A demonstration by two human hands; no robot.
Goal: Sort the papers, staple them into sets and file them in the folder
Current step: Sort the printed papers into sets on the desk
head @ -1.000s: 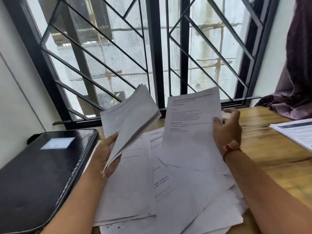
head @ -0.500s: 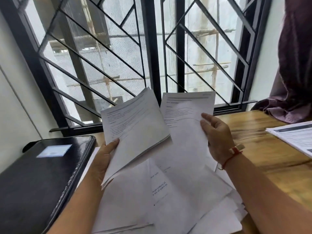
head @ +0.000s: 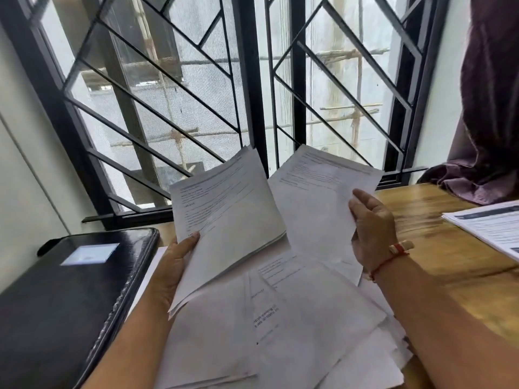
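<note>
Left-hand papers: a thin stack of white printed papers [head: 227,217] is held off the bench, its printed face tilted up toward the person. Its long axis runs from the near low corner up and away, heading end toward the window.
Right-hand paper: a single white printed sheet [head: 320,197] is also in the air, long axis rising from the bench, heading end toward the window. Its left part goes behind the stack.
Left hand [head: 174,265]: palm up under the stack. The grip pinches the left edge, thumb on the printed face, fingers hidden beneath.
Right hand [head: 370,228]: its back faces the camera and the wrist is raised. The grip closes on the sheet's right edge.
Loose pile: overlapping white sheets [head: 303,318] lie askew on the brown wooden bench [head: 449,248], below both hands.
Folder: a black zipped leather-look folder [head: 64,299] lies closed and flat at the left, beside the pile.
</note>
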